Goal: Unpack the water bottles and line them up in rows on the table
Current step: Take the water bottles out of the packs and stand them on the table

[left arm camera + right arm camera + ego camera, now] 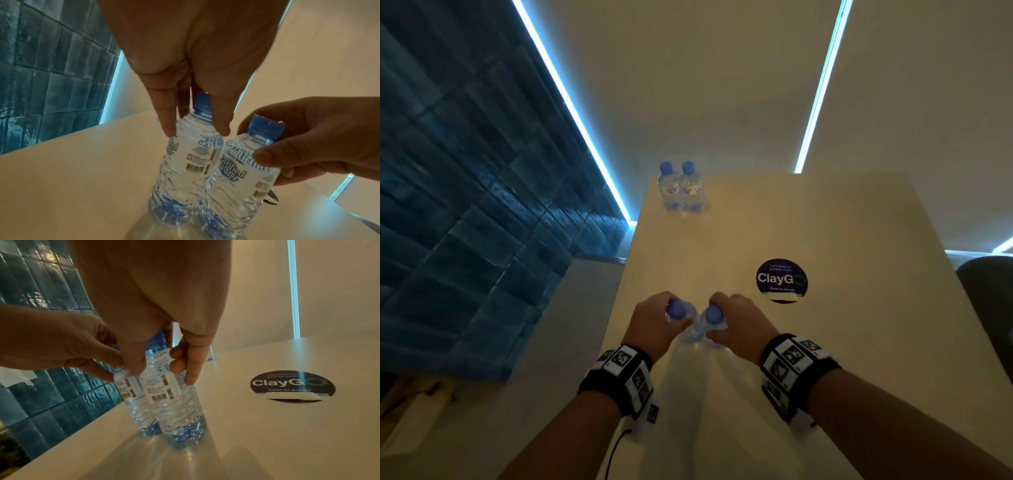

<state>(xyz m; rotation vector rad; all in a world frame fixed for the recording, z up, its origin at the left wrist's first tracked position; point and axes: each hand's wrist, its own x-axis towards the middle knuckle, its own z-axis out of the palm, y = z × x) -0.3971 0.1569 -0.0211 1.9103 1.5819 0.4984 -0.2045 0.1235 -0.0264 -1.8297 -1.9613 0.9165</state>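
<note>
Bottles are being held upright on the table (859,342) — the left bottle (185,162) clamped under the left hand (654,323) fingers, the right bottle (174,402) under the right hand (743,323) fingers, sides touching. Beyond the fingertips, two more bottles (681,188) are standing; right of them, a ClayGo sticker (781,278).

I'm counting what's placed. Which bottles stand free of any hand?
The two far bottles at the table's far left corner; each hand grips one near bottle.
</note>
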